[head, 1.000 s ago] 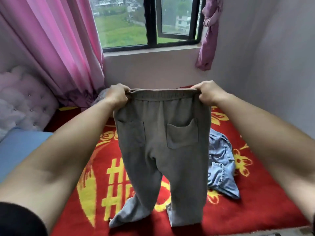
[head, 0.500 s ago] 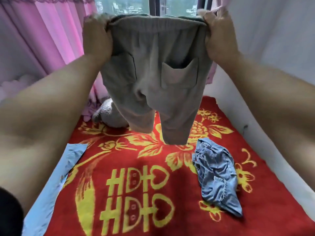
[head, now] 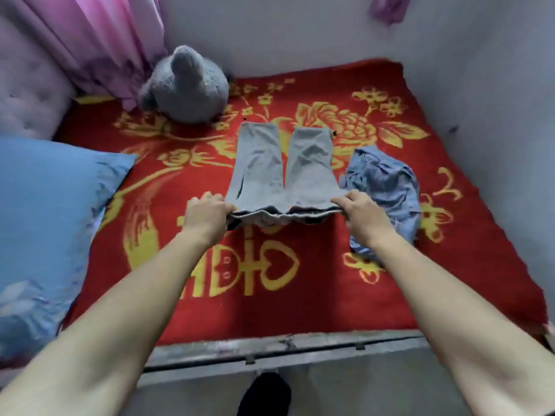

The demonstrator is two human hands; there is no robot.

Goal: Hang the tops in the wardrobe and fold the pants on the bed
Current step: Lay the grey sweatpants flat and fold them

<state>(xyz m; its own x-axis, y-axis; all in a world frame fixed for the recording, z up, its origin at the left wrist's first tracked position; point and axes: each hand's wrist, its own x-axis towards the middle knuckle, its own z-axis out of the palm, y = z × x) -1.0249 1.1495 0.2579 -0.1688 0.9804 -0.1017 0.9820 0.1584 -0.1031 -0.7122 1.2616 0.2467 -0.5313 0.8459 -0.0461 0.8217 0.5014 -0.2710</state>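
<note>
Grey pants (head: 282, 166) lie stretched out on the red and gold blanket (head: 270, 295) of the bed, legs pointing away from me toward the wall. My left hand (head: 207, 211) grips the left end of the waistband. My right hand (head: 359, 213) grips the right end, and the waistband sags a little between them just above the blanket. A crumpled light-blue denim garment (head: 387, 187) sits right of the pants, partly behind my right wrist.
A grey plush toy (head: 186, 88) rests beyond the pants near the pink curtain (head: 99, 40). A blue pillow (head: 45, 223) fills the left side. The wall runs close along the right. The bed's grey front edge (head: 285, 349) is near my feet.
The pants were held up high by the waistband in front of the window. Both hands swung them down, and the legs now lie flat on the blanket.
</note>
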